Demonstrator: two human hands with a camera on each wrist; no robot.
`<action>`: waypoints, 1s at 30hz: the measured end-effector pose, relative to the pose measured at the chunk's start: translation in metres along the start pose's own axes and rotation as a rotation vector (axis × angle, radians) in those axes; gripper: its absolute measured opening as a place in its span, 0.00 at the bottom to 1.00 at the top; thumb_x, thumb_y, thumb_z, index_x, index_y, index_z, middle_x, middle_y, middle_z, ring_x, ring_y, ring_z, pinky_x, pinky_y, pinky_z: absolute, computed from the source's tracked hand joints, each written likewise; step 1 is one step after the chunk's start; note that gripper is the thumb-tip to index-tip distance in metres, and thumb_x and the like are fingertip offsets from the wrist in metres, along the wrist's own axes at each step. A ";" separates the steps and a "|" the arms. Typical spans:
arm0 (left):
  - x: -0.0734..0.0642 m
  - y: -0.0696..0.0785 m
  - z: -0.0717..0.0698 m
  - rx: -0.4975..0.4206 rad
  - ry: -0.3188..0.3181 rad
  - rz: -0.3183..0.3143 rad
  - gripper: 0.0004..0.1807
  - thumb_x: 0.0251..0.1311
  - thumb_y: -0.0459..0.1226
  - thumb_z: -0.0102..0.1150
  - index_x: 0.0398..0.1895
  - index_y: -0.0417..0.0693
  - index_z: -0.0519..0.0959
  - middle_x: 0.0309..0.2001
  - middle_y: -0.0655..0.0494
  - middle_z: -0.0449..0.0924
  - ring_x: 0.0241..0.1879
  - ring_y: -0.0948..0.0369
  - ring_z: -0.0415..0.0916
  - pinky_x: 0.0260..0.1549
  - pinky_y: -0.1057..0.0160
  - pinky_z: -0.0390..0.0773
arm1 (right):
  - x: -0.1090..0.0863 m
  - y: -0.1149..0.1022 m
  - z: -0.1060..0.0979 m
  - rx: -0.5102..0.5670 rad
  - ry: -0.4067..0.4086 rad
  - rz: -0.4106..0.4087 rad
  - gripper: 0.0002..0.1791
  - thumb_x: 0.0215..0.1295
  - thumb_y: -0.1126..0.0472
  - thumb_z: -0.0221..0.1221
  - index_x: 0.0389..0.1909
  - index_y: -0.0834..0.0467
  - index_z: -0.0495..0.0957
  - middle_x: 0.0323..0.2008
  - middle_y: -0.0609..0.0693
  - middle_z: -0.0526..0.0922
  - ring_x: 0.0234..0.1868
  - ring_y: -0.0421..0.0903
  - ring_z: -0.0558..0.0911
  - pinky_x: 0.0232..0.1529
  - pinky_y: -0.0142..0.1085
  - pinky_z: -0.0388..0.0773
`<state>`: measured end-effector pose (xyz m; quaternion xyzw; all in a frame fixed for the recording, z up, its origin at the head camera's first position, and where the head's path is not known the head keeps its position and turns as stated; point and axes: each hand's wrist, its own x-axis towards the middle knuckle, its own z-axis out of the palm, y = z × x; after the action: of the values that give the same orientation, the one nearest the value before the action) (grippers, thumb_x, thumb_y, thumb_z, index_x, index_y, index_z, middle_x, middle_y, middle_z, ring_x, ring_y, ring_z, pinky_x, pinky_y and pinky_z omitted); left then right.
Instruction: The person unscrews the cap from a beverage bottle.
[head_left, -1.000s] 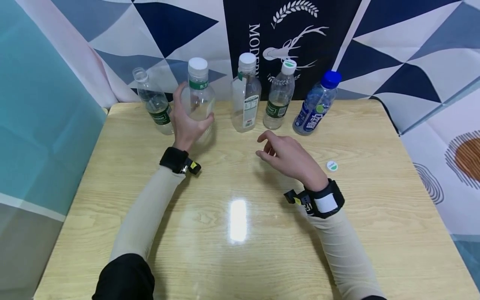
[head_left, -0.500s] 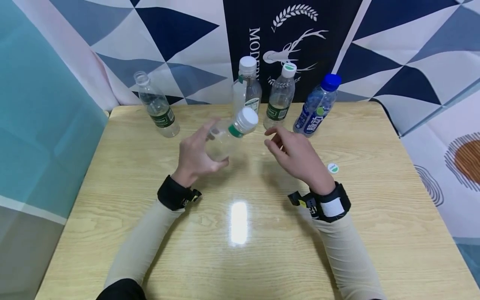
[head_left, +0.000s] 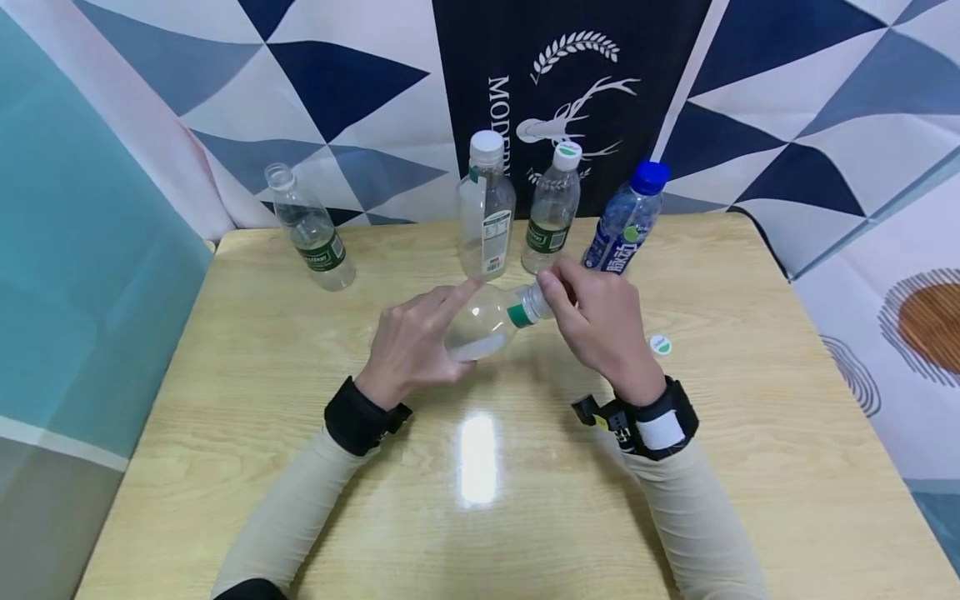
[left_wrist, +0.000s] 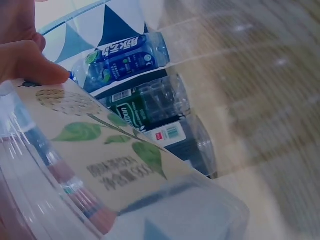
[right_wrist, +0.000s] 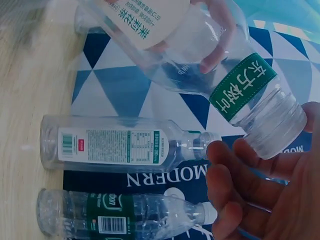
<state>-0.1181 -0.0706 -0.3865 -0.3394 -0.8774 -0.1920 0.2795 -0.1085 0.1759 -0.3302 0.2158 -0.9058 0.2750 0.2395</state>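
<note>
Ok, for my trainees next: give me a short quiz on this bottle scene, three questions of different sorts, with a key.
1. True or false: the left hand holds a tilted bottle.
2. In the head view, what colour is the cap on the rightmost bottle? A, white; B, blue; C, red.
3. In the head view, which standing bottle has no cap on it?

Key: 1, true. 2, B. 3, the leftmost bottle.

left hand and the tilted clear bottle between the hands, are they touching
Touching: the head view shows the left hand gripping the tilted clear bottle, thumb and fingers on opposite sides.
</note>
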 end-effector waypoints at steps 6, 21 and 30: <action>0.000 0.005 -0.004 0.100 -0.007 0.046 0.53 0.26 0.58 0.63 0.67 0.56 0.68 0.39 0.51 0.78 0.23 0.58 0.71 0.12 0.62 0.68 | -0.003 -0.002 -0.001 -0.103 -0.017 0.039 0.25 0.72 0.43 0.41 0.18 0.51 0.68 0.11 0.43 0.63 0.13 0.42 0.65 0.14 0.37 0.58; 0.004 0.011 -0.013 0.237 0.036 0.117 0.43 0.35 0.55 0.50 0.64 0.55 0.71 0.38 0.47 0.77 0.21 0.53 0.73 0.14 0.57 0.72 | -0.007 -0.008 -0.006 -0.236 -0.214 0.335 0.41 0.70 0.32 0.25 0.05 0.52 0.65 0.11 0.49 0.67 0.15 0.51 0.71 0.14 0.43 0.63; 0.003 0.016 -0.019 0.259 0.043 0.098 0.45 0.32 0.54 0.52 0.65 0.55 0.70 0.41 0.47 0.78 0.26 0.52 0.76 0.17 0.56 0.75 | -0.008 -0.012 -0.001 -0.179 -0.031 0.240 0.36 0.73 0.42 0.35 0.02 0.50 0.59 0.06 0.45 0.60 0.11 0.47 0.64 0.11 0.41 0.58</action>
<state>-0.1022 -0.0676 -0.3677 -0.3386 -0.8712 -0.0703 0.3486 -0.0956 0.1702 -0.3290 0.0882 -0.9495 0.2166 0.2093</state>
